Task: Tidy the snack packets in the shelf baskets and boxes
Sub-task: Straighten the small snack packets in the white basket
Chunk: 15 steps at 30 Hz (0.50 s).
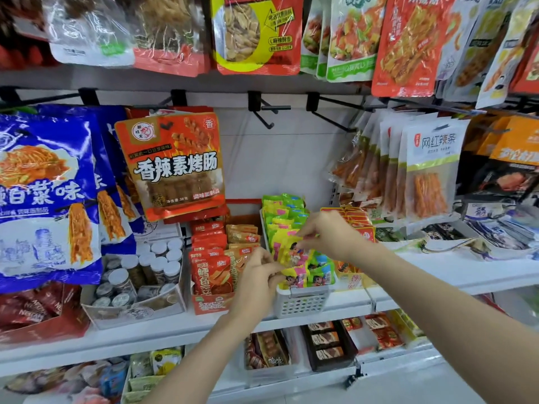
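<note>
A white perforated basket (300, 301) on the middle shelf holds a row of small yellow, green and pink snack packets (284, 217). My left hand (256, 275) pinches the front packets at the basket's left front corner. My right hand (326, 233) grips the top edge of a yellow cartoon packet (294, 252) in the middle of the row. To the left, a red cardboard box (210, 304) holds upright red and orange packets (211, 269).
A clear box of small white-lidded jars (140, 275) stands further left. Large bags hang on black hooks (262, 112) above. More red packets (358, 225) sit right of the basket. A lower shelf (320, 345) carries further snack boxes.
</note>
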Available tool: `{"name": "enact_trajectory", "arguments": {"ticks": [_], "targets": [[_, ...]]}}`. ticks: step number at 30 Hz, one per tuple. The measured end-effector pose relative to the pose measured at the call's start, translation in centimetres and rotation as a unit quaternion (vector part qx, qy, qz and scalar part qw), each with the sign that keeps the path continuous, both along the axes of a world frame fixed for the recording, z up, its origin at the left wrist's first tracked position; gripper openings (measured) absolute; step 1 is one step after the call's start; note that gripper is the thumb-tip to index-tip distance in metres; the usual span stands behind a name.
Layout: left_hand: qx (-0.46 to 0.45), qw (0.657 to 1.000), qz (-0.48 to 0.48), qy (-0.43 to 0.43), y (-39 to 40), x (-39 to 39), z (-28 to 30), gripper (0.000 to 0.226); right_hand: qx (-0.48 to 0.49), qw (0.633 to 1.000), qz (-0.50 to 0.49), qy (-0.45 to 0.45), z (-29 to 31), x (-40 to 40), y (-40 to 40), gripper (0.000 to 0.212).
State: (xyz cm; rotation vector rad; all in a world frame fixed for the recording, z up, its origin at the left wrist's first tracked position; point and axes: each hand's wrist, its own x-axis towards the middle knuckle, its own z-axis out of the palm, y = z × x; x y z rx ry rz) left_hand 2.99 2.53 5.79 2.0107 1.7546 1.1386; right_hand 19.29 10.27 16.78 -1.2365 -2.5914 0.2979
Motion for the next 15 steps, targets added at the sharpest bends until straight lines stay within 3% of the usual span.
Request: {"name": "enact_trajectory", "arguments": {"ticks": [3,12,15], "targets": [[0.024,1.000,0.001,-0.014,0.2,0.0,-0.3,0.010,-0.036,0.999,-0.020,-0.013,-1.4,-0.9,0.0,0.031],[-0.007,0.997,-0.048,-0.052,0.0,-0.6,1.0,0.015,-0.084,0.996,0.020,-0.014,-2.3,-1.5,0.2,0.014],[0.002,0.996,-0.056,-0.068,0.1,-0.7,1.1,0.013,-0.092,0.995,0.006,0.033,-1.6,-0.7,0.8,0.013]]}}
